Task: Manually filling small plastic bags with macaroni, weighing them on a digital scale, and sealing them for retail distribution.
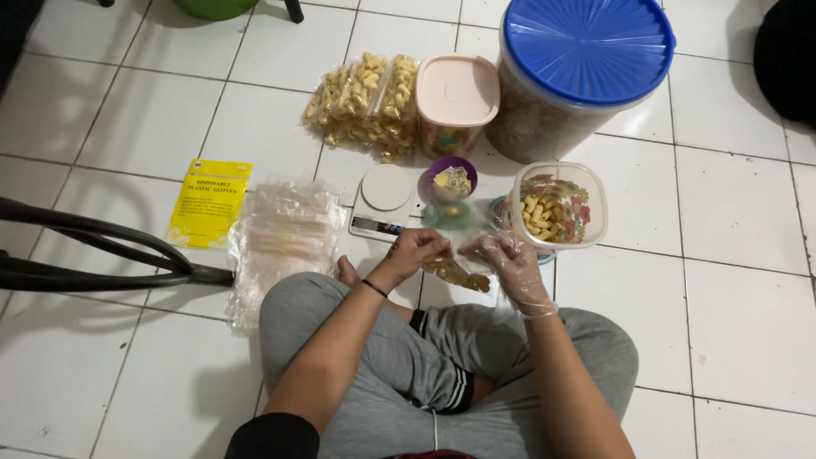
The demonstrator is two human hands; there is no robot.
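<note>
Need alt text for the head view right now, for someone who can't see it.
Seated cross-legged on a white tile floor, a person holds a clear bag of snacks between the bare left hand and gloved right hand. Ahead sit a small scale, an open tub of snacks, filled bags and a blue-lidded bucket.

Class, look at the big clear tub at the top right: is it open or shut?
Shut. The large clear plastic tub has its round blue lid seated across the whole top, with no gap showing at the rim.

White glossy tiled floor (731, 255) with dark grout lines, black curved chair frame (102, 246) at left, soft indoor light
</note>
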